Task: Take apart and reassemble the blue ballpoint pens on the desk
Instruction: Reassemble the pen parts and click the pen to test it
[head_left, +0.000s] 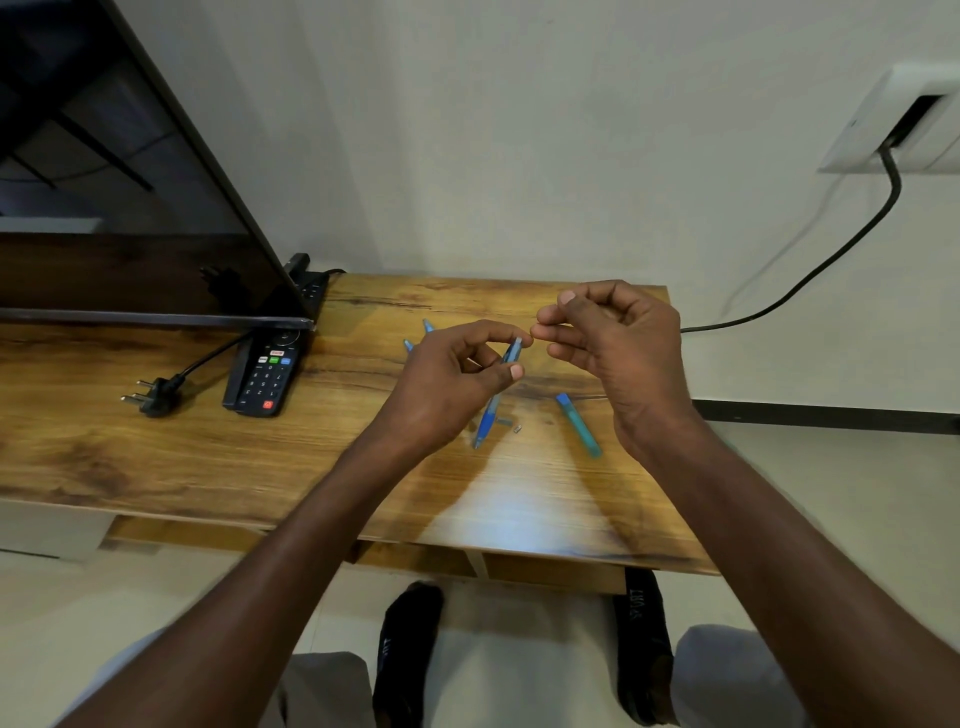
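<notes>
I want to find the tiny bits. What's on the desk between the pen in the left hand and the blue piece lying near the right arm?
In the head view, a tiny spring lies there.

Bare desk (182, 457) spans lower left; remote (265, 379), plug (156, 397) and television (130, 182) crowd upper left.

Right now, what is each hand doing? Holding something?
Left hand: pinches the upper end of a blue pen, tip pointing down at the desk.
Right hand: fingertips pinched together; what they hold is too small to tell.
</notes>
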